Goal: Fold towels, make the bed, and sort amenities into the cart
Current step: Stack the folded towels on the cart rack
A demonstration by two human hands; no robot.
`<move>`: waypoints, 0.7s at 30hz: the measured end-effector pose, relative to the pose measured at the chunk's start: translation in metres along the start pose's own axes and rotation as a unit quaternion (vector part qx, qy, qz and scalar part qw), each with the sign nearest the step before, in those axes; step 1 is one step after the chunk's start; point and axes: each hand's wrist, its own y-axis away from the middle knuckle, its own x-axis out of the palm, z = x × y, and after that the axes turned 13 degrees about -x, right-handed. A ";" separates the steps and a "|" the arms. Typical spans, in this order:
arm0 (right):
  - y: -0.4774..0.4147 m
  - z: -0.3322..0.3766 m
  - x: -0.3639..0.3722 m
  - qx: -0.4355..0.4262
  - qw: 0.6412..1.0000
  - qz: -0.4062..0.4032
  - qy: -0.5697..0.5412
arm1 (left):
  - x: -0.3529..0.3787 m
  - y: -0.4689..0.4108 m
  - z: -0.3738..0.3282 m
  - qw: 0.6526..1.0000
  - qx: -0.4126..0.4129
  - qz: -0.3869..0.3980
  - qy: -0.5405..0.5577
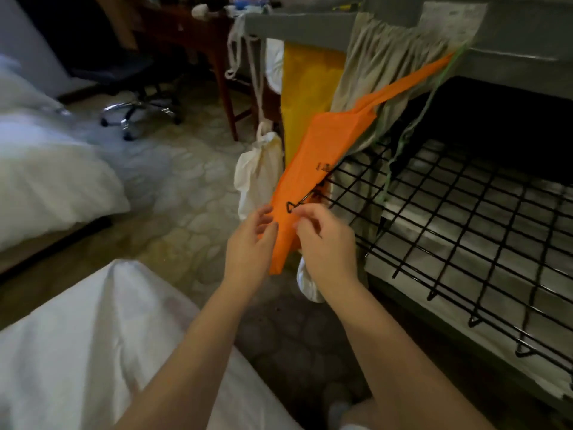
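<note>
An orange fabric bag (313, 169) hangs by its strap from the grey housekeeping cart (304, 24) and slants down to my hands. My left hand (248, 243) holds the bag's lower part, thumb on its front, fingers behind. Just to the right, my right hand (325, 240) has curled fingertips at the corner of a black wire rack (465, 231) where the wire touches the bag. Whether it pinches the wire or the cloth is unclear. White bed linen (93, 342) lies at the lower left.
The wire rack lies tilted out of the cart's lower shelf. A yellow bag (307, 97), a beige cloth (381, 79) and a white drawstring bag (260, 172) hang on the cart. A second bed (46, 169), an office chair (136, 85) and a wooden desk (192, 35) stand beyond.
</note>
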 end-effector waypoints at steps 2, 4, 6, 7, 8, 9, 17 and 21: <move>0.008 0.005 -0.005 0.000 0.998 0.063 0.004 | -0.019 0.017 0.001 0.997 -0.011 -0.065 -0.041; 0.018 0.014 -0.015 -0.011 0.992 0.122 0.011 | -0.034 0.036 -0.003 0.992 -0.033 -0.101 -0.067; 0.028 0.028 -0.026 -0.028 0.984 0.176 0.007 | -0.046 0.062 -0.012 0.987 -0.059 -0.128 -0.081; 0.033 0.037 -0.032 -0.039 0.978 0.204 0.006 | -0.052 0.077 -0.017 0.983 -0.076 -0.147 -0.083; 0.037 0.046 -0.037 -0.053 0.971 0.232 0.008 | -0.058 0.093 -0.022 0.978 -0.092 -0.168 -0.083; 0.041 0.056 -0.041 -0.068 0.963 0.262 0.010 | -0.063 0.109 -0.025 0.972 -0.106 -0.191 -0.082; 0.089 0.146 -0.012 -0.172 0.851 0.495 -0.011 | -0.137 0.244 -0.012 0.876 -0.269 -0.397 -0.055; 0.149 0.170 0.022 -0.223 0.797 0.560 -0.031 | -0.156 0.323 0.018 0.813 -0.330 -0.479 -0.039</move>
